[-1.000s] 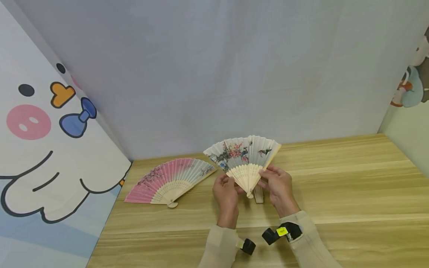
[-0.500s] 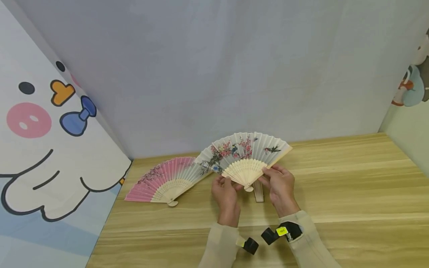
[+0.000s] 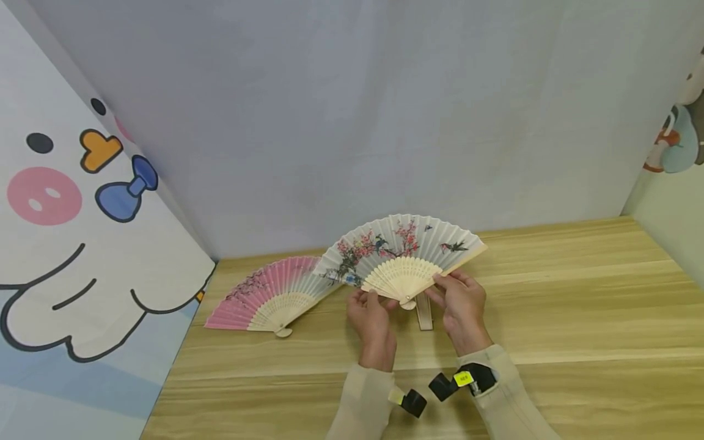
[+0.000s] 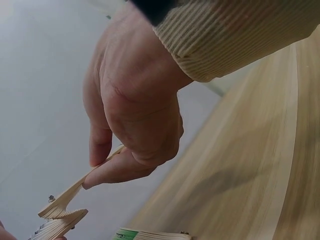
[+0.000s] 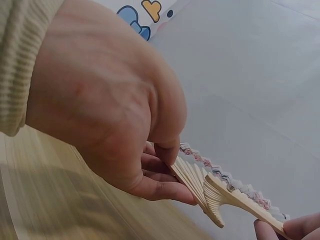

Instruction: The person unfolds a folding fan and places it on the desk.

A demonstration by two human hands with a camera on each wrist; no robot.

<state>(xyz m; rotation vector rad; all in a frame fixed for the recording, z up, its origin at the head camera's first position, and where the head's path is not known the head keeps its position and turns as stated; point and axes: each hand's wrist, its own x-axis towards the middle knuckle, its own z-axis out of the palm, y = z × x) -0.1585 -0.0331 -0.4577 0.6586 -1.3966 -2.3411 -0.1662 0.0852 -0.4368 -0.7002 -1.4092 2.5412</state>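
Spread wide, a white folding fan (image 3: 406, 280) printed with pink blossoms and birds is held up over the table by both hands. My left hand (image 3: 374, 324) pinches its left outer stick between thumb and fingers. On the other side my right hand (image 3: 463, 307) grips the right outer stick. The fan's pivot end (image 5: 215, 215) points down toward me, and the pleats show edge-on in the right wrist view. Behind the white fan, a closed folding fan (image 3: 424, 315) lies on the table, partly hidden; green cloth on this closed fan (image 4: 127, 233) shows in the left wrist view.
A pink-and-white folding fan (image 3: 280, 311) lies spread on the wooden table (image 3: 577, 330) to the left, its right edge overlapped by the white fan in the head view. A grey curtain (image 3: 385, 122) rises at the table's back, and a cartoon-printed panel (image 3: 137, 269) stands at left.
The white fan has spread wider, its arc reaching further left and right. My right hand has shifted slightly right, while the left hand stays nearly in place.
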